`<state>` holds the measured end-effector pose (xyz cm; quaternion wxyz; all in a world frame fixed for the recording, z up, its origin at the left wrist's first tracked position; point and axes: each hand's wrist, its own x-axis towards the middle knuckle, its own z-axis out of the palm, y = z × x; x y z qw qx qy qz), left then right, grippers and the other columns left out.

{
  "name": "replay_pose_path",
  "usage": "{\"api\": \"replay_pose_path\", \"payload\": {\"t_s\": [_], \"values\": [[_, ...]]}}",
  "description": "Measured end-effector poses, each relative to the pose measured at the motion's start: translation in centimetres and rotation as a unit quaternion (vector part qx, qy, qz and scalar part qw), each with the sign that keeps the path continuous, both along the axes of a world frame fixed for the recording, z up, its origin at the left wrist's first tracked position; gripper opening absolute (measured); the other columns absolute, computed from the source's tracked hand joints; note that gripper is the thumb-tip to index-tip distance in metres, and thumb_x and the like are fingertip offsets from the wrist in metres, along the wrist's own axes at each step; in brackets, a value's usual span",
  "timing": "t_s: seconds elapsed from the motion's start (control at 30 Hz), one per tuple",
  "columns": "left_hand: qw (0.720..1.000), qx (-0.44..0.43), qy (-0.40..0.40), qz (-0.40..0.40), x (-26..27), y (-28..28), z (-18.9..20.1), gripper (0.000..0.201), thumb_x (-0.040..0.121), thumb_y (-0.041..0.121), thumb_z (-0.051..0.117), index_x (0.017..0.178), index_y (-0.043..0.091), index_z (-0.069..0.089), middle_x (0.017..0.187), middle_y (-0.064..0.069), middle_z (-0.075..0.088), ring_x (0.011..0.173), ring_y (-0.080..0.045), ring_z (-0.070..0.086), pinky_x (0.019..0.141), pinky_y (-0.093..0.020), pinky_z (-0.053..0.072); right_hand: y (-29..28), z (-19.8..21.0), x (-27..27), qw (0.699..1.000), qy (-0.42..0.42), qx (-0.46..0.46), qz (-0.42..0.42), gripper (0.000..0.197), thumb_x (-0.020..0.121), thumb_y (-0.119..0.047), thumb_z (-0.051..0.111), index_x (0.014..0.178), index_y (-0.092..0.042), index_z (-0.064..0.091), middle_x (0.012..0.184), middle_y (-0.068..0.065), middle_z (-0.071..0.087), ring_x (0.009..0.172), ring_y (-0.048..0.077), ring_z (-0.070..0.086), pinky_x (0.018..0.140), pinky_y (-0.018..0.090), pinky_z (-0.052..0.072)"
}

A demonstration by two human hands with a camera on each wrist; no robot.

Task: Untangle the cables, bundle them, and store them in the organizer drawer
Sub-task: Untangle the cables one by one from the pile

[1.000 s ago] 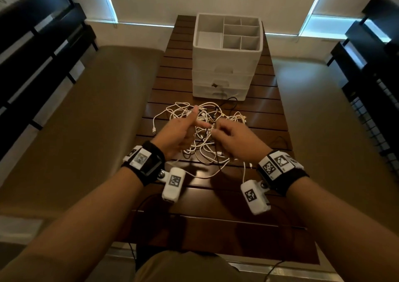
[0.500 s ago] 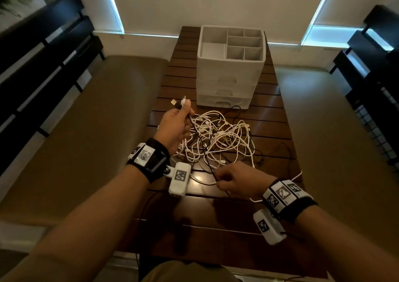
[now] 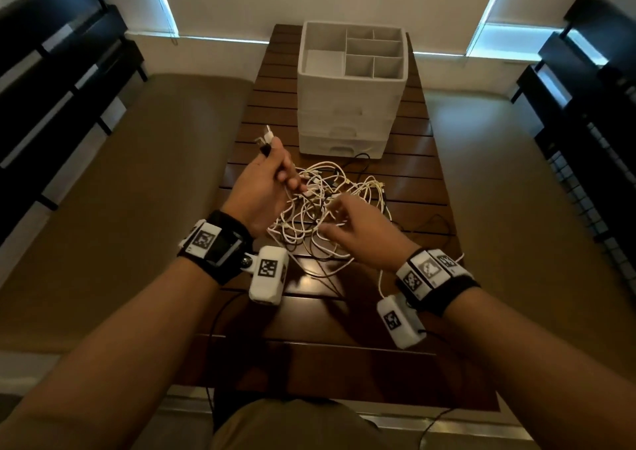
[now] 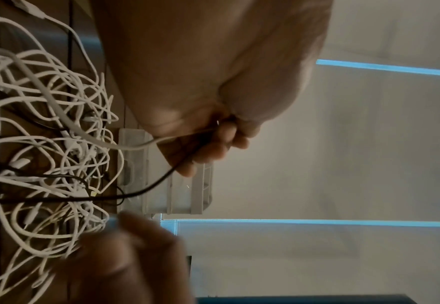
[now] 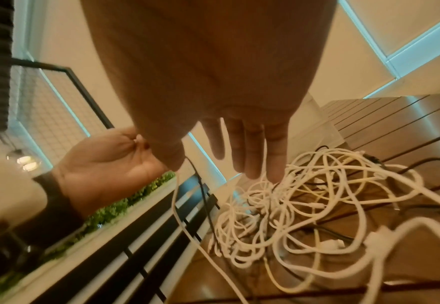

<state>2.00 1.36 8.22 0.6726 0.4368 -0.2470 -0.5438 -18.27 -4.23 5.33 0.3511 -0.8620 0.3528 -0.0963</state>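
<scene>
A tangle of white and black cables (image 3: 330, 205) (image 5: 304, 205) (image 4: 44, 144) lies on the dark slatted table (image 3: 413, 181). My left hand (image 3: 265, 181) (image 4: 213, 139) is raised above the tangle's left side and grips the ends of a white cable and a black cable (image 4: 161, 179), their plugs (image 3: 265, 139) sticking up past its fingers. My right hand (image 3: 358, 229) (image 5: 242, 148) hovers over the near right of the tangle with its fingers straight and spread, holding nothing. The white organizer (image 3: 351, 91) stands behind the cables, its drawers closed.
Padded benches (image 3: 130, 191) run along both sides of the table. Dark slatted seat backs (image 3: 51, 71) stand at far left and far right. A thin black wire (image 3: 433, 229) trails off the tangle to the right.
My right hand has let go of the cable near the table's front and moved forward over the tangle, fingers spread. My left hand still holds the plug ends up.
</scene>
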Motion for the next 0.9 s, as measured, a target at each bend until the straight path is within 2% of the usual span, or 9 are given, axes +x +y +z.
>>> {"api": "replay_pose_path", "payload": {"t_s": [0.1, 0.17, 0.33, 0.4, 0.47, 0.53, 0.67, 0.8, 0.9], "values": [[1.0, -0.016, 0.003, -0.023, -0.5, -0.1, 0.7, 0.043, 0.112, 0.039, 0.043, 0.074, 0.018, 0.049, 0.059, 0.004, 0.029, 0.053, -0.011, 0.033, 0.061, -0.028, 0.044, -0.3, 0.9, 1.7, 0.997, -0.075, 0.01, 0.011, 0.061, 0.092, -0.054, 0.07, 0.14, -0.022, 0.052, 0.133, -0.005, 0.058, 0.12, 0.012, 0.057, 0.1, 0.03, 0.048], [0.999, -0.019, 0.026, -0.043, -1.0, -0.1, 1.3, 0.043, 0.111, 0.036, 0.047, 0.072, 0.018, 0.047, 0.055, 0.005, 0.029, 0.048, -0.009, 0.029, 0.053, -0.024, 0.036, -0.2, 0.9, 2.8, 0.996, -0.076, 0.017, 0.05, 0.058, 0.09, -0.052, 0.073, 0.137, -0.025, 0.053, 0.138, -0.002, 0.06, 0.126, 0.013, 0.057, 0.105, 0.033, 0.046], [0.992, -0.032, 0.108, -0.064, -2.6, -0.4, 2.6, 0.044, 0.112, 0.039, 0.043, 0.073, 0.018, 0.05, 0.048, 0.009, 0.027, 0.037, -0.004, 0.024, 0.039, -0.019, 0.021, 0.0, 1.7, 5.0, 0.99, -0.08, 0.101, 0.052, 0.017, 0.097, -0.011, 0.063, 0.111, -0.003, 0.068, 0.098, 0.015, 0.073, 0.088, 0.026, 0.069, 0.087, 0.049, 0.057], [0.985, -0.057, 0.149, -0.073, -1.9, -0.4, 2.7, 0.046, 0.112, 0.043, 0.04, 0.075, 0.017, 0.049, 0.049, 0.009, 0.027, 0.038, -0.004, 0.024, 0.04, -0.02, 0.022, 0.1, 1.8, 5.1, 0.977, -0.132, 0.163, 0.037, 0.016, 0.101, -0.004, 0.052, 0.109, 0.003, 0.063, 0.076, 0.01, 0.07, 0.069, 0.029, 0.069, 0.065, 0.043, 0.059], [0.973, -0.085, 0.197, -0.081, -0.4, -0.2, 2.7, 0.05, 0.111, 0.047, 0.037, 0.073, 0.016, 0.047, 0.05, 0.007, 0.026, 0.04, -0.007, 0.025, 0.044, -0.022, 0.024, 0.1, 2.3, 4.5, 0.968, -0.177, 0.174, 0.017, 0.02, 0.107, -0.014, 0.049, 0.106, 0.002, 0.061, 0.06, -0.009, 0.06, 0.048, 0.013, 0.06, 0.047, 0.029, 0.048], [0.964, -0.102, 0.232, -0.078, 1.5, 0.0, 2.8, 0.054, 0.111, 0.048, 0.034, 0.068, 0.017, 0.044, 0.05, 0.006, 0.027, 0.043, -0.009, 0.026, 0.049, -0.025, 0.026, -0.3, 2.6, 3.6, 0.964, -0.197, 0.177, 0.008, 0.03, 0.108, -0.028, 0.055, 0.098, 0.0, 0.063, 0.055, -0.013, 0.053, 0.042, 0.003, 0.047, 0.042, 0.023, 0.039], [0.975, -0.095, 0.199, -0.035, 5.6, 0.9, 3.4, 0.052, 0.108, 0.041, 0.036, 0.06, 0.022, 0.035, 0.051, 0.007, 0.021, 0.043, -0.01, 0.02, 0.046, -0.027, 0.024, -1.0, 2.3, 1.1, 0.976, -0.162, 0.141, 0.021, 0.058, 0.103, -0.05, 0.059, 0.078, 0.002, 0.057, 0.065, 0.005, 0.049, 0.049, 0.012, 0.042, 0.05, 0.023, 0.037], [0.989, 0.035, 0.095, 0.105, 7.9, 1.8, 3.0, 0.049, 0.106, 0.035, 0.04, 0.061, 0.028, 0.022, 0.052, 0.008, 0.011, 0.044, -0.011, 0.008, 0.04, -0.025, 0.012, -2.2, 0.9, -2.2, 0.996, -0.086, 0.012, -0.006, 0.057, 0.105, -0.052, 0.052, 0.058, -0.021, 0.048, 0.053, -0.01, 0.045, 0.049, 0.006, 0.041, 0.056, 0.022, 0.035], [0.985, 0.078, 0.052, 0.147, 7.8, 2.3, 1.9, 0.05, 0.107, 0.037, 0.042, 0.062, 0.027, 0.022, 0.054, 0.007, 0.011, 0.047, -0.012, 0.007, 0.042, -0.026, 0.01, -3.7, 0.4, -4.8, 0.999, 0.028, -0.038, 0.011, 0.046, 0.106, -0.049, 0.051, 0.065, -0.028, 0.052, 0.059, -0.01, 0.051, 0.056, 0.005, 0.048, 0.059, 0.027, 0.035]]}}
